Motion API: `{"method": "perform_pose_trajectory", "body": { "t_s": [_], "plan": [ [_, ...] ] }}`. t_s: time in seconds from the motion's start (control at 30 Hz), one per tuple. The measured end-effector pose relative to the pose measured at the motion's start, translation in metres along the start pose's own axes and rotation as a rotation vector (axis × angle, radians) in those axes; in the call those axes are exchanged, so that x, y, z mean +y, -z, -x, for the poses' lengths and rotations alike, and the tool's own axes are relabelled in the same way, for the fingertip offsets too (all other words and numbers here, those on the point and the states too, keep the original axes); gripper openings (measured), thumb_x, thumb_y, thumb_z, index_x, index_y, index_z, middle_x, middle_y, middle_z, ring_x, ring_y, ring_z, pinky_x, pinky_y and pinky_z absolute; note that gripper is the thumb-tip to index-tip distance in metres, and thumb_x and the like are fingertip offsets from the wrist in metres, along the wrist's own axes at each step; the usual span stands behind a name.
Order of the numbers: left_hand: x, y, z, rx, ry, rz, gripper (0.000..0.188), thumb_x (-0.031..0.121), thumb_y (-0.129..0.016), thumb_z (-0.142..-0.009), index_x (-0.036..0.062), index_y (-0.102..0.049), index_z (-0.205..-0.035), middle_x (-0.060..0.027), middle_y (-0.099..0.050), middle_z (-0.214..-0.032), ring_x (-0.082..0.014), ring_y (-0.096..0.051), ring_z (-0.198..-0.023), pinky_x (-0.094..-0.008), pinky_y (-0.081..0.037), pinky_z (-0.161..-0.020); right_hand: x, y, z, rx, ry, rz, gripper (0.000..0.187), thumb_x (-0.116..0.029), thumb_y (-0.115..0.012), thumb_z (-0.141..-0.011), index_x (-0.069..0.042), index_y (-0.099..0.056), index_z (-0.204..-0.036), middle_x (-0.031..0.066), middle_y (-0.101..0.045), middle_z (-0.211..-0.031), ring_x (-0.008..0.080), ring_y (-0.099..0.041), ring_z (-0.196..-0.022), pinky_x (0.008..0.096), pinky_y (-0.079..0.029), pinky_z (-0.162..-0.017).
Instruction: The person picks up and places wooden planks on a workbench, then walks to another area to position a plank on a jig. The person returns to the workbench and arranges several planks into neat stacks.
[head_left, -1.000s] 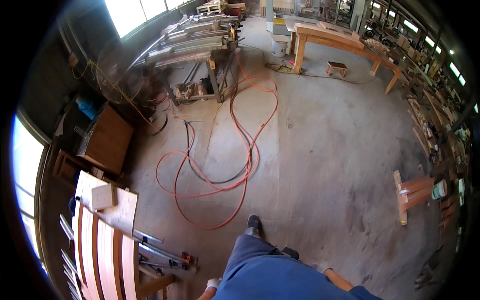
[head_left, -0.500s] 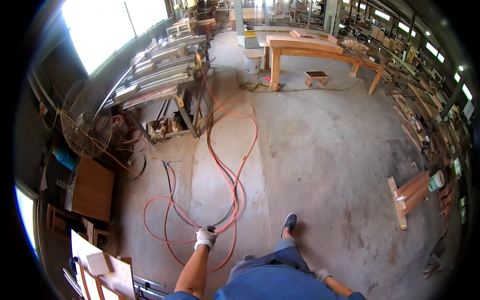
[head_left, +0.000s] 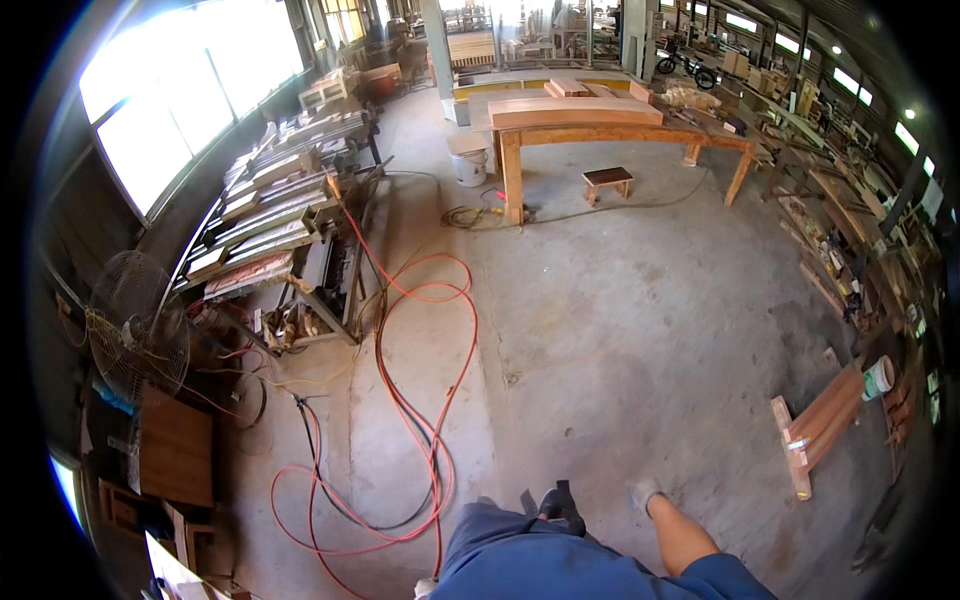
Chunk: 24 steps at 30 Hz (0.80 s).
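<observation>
My right hand (head_left: 643, 492), in a pale glove, hangs in front of my right side over the concrete floor. Its fingers are blurred, and I see nothing held in it. Only a sliver of my left hand (head_left: 425, 588), also gloved, shows at the lower edge beside my blue shirt; its fingers are hidden. Nearest to the left hand, a long orange-red hose (head_left: 473, 320) lies in loops on the floor, with a black hose (head_left: 412, 519) running among the loops. A dark shoe (head_left: 562, 508) shows just ahead of my body.
At left stand a metal rack (head_left: 345, 325) loaded with long strips, a caged fan (head_left: 138, 330) and a brown wooden cabinet (head_left: 175, 455). Ahead is a wooden table (head_left: 590, 133) bearing planks, with a small stool (head_left: 607, 178) and a white bucket (head_left: 468, 165). Reddish boards (head_left: 830, 412) lie at right.
My left hand has dropped back from above the hoses to the lower edge. My right hand has swung forward from beside my body. The view has shifted, with the table now lower in it.
</observation>
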<state>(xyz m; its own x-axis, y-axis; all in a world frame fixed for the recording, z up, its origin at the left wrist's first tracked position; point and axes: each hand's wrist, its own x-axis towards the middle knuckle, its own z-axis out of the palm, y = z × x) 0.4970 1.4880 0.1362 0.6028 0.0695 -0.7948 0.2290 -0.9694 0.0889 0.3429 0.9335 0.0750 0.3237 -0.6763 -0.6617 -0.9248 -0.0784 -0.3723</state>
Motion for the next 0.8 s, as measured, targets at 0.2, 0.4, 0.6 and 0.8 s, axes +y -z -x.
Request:
{"method": "perform_pose_trajectory", "body": {
  "t_s": [0.2, 0.4, 0.6, 0.8],
  "plan": [
    [0.108, 0.05, -0.017, -0.015, 0.077, 0.308, 0.016, 0.009, -0.069, -0.092, 0.0033, -0.074, -0.105, -0.0152, -0.076, -0.092, -0.0231, -0.073, -0.078, -0.0357, -0.06, -0.068, -0.167, 0.074, -0.058, -0.051, 0.195, -0.275, 0.033, -0.035, -0.07, -0.092, -0.003, -0.075, -0.096, 0.0075, -0.074, -0.09, 0.0194, -0.066, -0.081, 0.0367, -0.052, -0.076],
    [0.211, 0.112, -0.109, -0.015, 0.13, 0.552, 0.014, 0.008, -0.061, -0.096, 0.0034, -0.071, -0.105, -0.0127, -0.073, -0.08, -0.0238, -0.068, -0.06, -0.0382, -0.055, -0.052, -0.188, 0.054, -0.145, -0.228, 0.236, 0.036, 0.027, -0.032, -0.069, -0.094, -0.006, -0.074, -0.092, 0.0035, -0.07, -0.08, 0.0157, -0.062, -0.07, 0.0332, -0.05, -0.069],
    [0.32, 0.171, -0.232, -0.102, 0.015, 0.653, 0.015, 0.01, -0.057, -0.098, 0.0062, -0.07, -0.106, -0.011, -0.067, -0.07, -0.0234, -0.064, -0.05, -0.0362, -0.048, -0.042, -0.119, 0.033, -0.176, -0.249, -0.158, -0.042, 0.04, -0.036, -0.068, -0.092, -0.002, -0.074, -0.109, 0.0172, -0.075, -0.099, 0.0278, -0.071, -0.087, 0.0388, -0.054, -0.082],
    [0.471, 0.259, -0.293, -0.049, -0.14, 0.703, 0.015, 0.016, -0.065, -0.097, 0.0043, -0.073, -0.103, -0.0059, -0.059, -0.06, -0.0184, -0.054, -0.043, -0.0341, -0.043, -0.04, -0.172, 0.073, -0.151, -0.247, -0.335, -0.219, 0.04, -0.036, -0.07, -0.093, 0.002, -0.075, -0.103, 0.0105, -0.075, -0.092, 0.0209, -0.069, -0.076, 0.0355, -0.054, -0.069]
  ]
}}
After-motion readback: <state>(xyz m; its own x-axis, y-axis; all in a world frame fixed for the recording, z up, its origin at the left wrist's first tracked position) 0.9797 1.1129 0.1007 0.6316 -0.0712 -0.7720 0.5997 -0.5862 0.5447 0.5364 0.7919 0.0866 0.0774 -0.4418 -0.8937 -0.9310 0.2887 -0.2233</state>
